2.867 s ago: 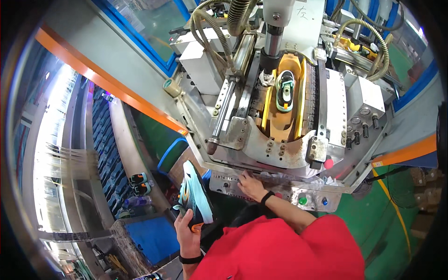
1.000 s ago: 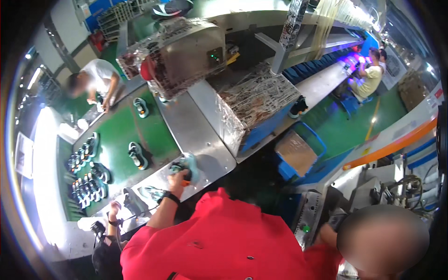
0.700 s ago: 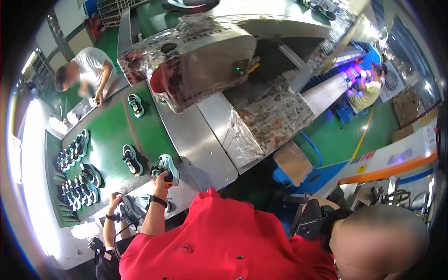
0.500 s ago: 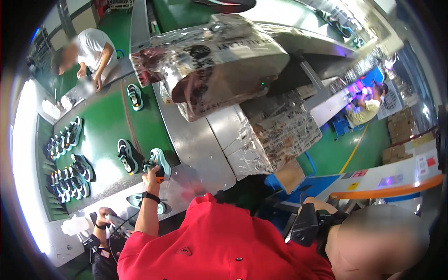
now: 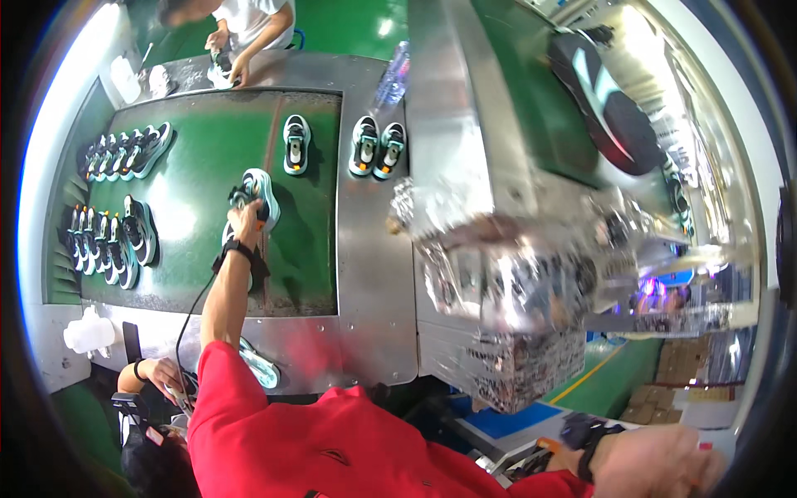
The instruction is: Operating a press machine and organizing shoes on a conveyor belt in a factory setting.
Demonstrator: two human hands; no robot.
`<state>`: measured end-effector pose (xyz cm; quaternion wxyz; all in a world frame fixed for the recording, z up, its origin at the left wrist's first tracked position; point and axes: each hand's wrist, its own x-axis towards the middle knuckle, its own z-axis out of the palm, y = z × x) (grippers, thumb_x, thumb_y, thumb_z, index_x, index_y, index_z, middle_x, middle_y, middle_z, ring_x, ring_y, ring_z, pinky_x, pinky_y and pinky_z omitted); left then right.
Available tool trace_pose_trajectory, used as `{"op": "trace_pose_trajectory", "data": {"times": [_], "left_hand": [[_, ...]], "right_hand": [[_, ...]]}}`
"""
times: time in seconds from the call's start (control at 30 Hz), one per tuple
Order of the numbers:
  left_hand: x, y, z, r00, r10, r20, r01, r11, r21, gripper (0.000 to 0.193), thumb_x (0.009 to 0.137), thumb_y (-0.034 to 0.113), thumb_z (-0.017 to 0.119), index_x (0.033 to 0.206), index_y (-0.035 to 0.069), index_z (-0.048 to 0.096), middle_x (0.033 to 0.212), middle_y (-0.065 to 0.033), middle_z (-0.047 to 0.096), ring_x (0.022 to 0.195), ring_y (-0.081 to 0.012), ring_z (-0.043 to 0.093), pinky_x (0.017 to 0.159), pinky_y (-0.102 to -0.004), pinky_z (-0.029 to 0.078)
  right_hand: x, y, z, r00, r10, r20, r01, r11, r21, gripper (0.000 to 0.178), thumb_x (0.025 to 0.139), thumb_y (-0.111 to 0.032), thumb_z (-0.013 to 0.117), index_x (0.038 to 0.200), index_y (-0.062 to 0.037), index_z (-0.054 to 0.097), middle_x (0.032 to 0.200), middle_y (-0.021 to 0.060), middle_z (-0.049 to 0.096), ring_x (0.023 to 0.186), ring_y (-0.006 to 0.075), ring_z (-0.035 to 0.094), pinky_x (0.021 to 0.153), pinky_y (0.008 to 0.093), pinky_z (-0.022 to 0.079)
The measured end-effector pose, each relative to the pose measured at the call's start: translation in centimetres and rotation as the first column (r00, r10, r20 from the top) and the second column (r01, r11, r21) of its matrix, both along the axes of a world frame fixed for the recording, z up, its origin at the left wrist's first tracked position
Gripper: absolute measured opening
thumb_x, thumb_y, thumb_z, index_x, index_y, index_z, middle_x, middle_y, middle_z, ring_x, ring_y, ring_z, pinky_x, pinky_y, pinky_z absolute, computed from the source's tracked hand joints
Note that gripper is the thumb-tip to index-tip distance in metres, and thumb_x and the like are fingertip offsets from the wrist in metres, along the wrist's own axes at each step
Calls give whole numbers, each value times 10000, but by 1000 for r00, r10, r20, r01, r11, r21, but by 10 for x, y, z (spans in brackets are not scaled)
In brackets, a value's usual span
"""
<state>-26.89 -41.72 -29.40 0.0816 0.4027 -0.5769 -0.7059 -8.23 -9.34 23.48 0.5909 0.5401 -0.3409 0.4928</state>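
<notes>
Held shoe (image 5: 262,189): black upper, pale aqua sole, orange accent at heel. Shirt (image 5: 315,440) is red; wristband (image 5: 237,248), black. Counter (image 5: 207,145) shows green with a brown stripe, silver-grey border (image 5: 375,257). Large shoe sole (image 5: 635,133): black, pale wedge-shaped patch. Co-worker's shirt (image 5: 241,17): white.

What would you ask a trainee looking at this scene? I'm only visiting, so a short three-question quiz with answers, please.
1. Which of the camera wearer's hands grips a shoe over the green surface? (A) left hand (B) right hand (C) neither

2. True or false: two shoes stand side by side on the metal edge to the right of the green surface.

3. Fill in the colour: the camera wearer's sleeve is ____.

Key: 1 (A); 2 true; 3 red.
</notes>
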Motion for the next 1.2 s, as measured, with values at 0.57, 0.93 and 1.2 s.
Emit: {"op": "trace_pose_trajectory", "data": {"times": [0.57,0.93,1.2], "left_hand": [[-177,53,-65,929,-363,66,287,599,-748,580,694,92,561,1248,-17,430,1105,-283,572,993,-483,574,853,-518,481],[-25,95,-81,783,-569,-250,553,822,-138,690,874,349,680,1362,-63,418,1368,-261,449,1242,-312,487,1034,-383,404],[190,219,230,259,-753,-605,901,-37,432,708,881,475,644,1335,-39,470,1290,-263,545,1164,-428,563,971,-526,470]], "right_hand": [[-236,203,49,-370,-912,178,-110,233,966,787,799,-306,731,1424,25,385,1212,128,551,1096,202,540,966,311,416],[-217,138,13,2,-1000,4,270,4,963,834,669,-137,793,1418,-62,434,1296,182,582,1197,268,563,1008,346,427],[-28,171,36,92,-955,-282,718,-133,684,788,633,-102,817,1348,-38,492,1251,158,601,933,259,648,773,380,510]]}}
